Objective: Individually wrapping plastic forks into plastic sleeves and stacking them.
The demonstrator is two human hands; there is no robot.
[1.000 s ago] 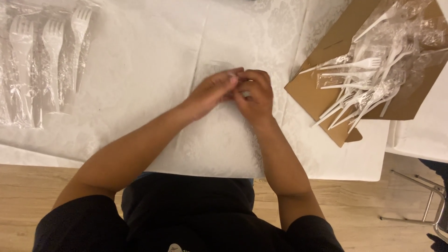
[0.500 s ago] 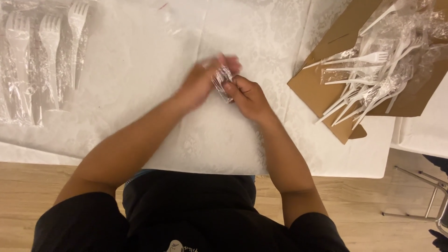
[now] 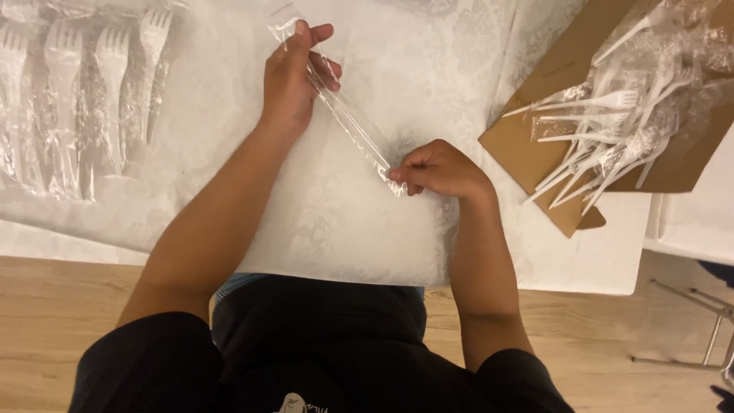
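A clear plastic sleeve (image 3: pixel 348 122) with something white and thin inside stretches slantwise between my hands over the white tablecloth (image 3: pixel 229 176). My left hand (image 3: pixel 290 73) grips its upper end near the table's far side. My right hand (image 3: pixel 440 168) pinches its lower end, closer to me. What is inside the sleeve is too faint to tell.
Wrapped white plastic forks (image 3: pixel 84 99) lie in a row at the far left. A brown cardboard sheet (image 3: pixel 535 138) at the right carries a heap of loose white forks (image 3: pixel 612 130) in crumpled clear plastic. The table's front edge runs just before my lap; wooden floor lies below.
My hands were together at the table's middle; they have drawn apart, the left up and away, the right down, and the sleeve is now stretched out between them.
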